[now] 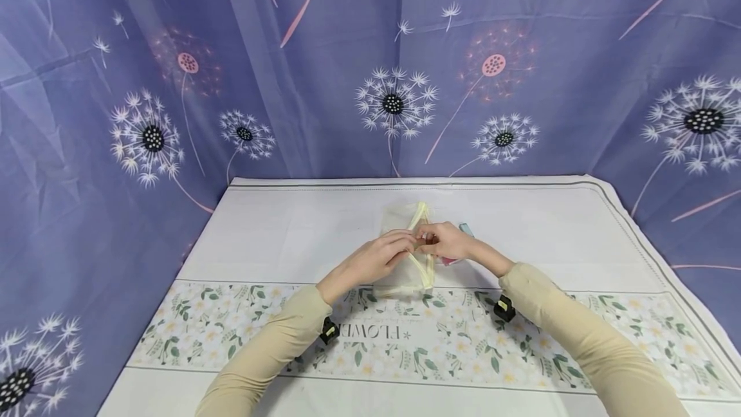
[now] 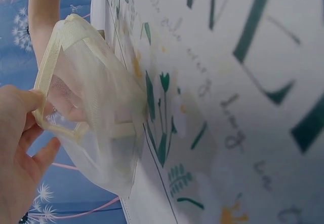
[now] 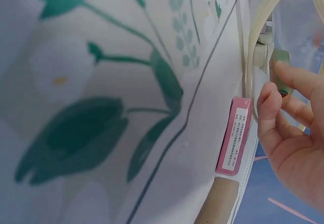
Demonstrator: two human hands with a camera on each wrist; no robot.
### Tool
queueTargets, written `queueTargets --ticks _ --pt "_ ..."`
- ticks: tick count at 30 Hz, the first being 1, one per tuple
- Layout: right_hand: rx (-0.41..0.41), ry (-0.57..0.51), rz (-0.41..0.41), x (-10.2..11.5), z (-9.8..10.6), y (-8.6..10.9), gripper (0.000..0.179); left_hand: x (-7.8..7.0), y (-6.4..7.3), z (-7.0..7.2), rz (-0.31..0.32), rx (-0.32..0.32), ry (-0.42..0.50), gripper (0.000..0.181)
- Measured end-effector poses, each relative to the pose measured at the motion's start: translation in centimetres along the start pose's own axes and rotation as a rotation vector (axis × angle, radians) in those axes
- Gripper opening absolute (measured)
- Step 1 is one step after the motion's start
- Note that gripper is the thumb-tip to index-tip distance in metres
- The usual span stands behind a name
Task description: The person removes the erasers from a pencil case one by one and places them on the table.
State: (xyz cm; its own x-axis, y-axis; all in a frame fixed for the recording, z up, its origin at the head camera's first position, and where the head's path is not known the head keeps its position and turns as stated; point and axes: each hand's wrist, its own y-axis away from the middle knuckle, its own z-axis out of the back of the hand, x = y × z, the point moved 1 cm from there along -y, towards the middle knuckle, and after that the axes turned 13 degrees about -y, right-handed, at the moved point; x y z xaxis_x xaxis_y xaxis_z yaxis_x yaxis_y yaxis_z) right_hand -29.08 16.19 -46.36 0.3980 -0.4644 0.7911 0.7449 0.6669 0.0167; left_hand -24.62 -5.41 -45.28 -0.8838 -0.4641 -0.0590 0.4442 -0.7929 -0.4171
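Note:
A pale yellow, see-through mesh zip pouch (image 1: 399, 280) lies on the table, its mouth spread apart toward the right. My left hand (image 1: 383, 256) pinches the zipper edge of the pouch (image 2: 93, 77), thumb and finger on the trim in the left wrist view. At the mouth is my right hand (image 1: 448, 240), whose fingertips grip a small green block-like piece (image 3: 283, 71); its exact kind I cannot tell. Through the mesh, a pale boxy shape (image 2: 123, 139) shows blurred inside the pouch.
Beside the pouch lies a pink box (image 3: 234, 137) with a white printed label, and next to it a brown box (image 3: 217, 201). A light blue item (image 1: 466, 230) lies behind my right hand. The tablecloth (image 1: 289, 230) has a floral band; a purple dandelion curtain (image 1: 324, 114) hangs behind.

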Motion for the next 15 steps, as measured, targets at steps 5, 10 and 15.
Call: queueTargets --ticks 5,10,15 --pt "-0.003 0.012 0.002 -0.05 -0.03 0.03 0.018 -0.10 -0.02 0.13 0.007 0.012 -0.022 0.013" --pt "-0.006 0.018 0.027 -0.21 -0.12 0.00 0.018 -0.18 0.02 0.09 0.030 0.034 -0.020 0.015" --pt "-0.015 0.008 0.036 -0.26 -0.06 0.10 0.017 -0.22 0.03 0.01 0.034 0.040 0.000 0.015"
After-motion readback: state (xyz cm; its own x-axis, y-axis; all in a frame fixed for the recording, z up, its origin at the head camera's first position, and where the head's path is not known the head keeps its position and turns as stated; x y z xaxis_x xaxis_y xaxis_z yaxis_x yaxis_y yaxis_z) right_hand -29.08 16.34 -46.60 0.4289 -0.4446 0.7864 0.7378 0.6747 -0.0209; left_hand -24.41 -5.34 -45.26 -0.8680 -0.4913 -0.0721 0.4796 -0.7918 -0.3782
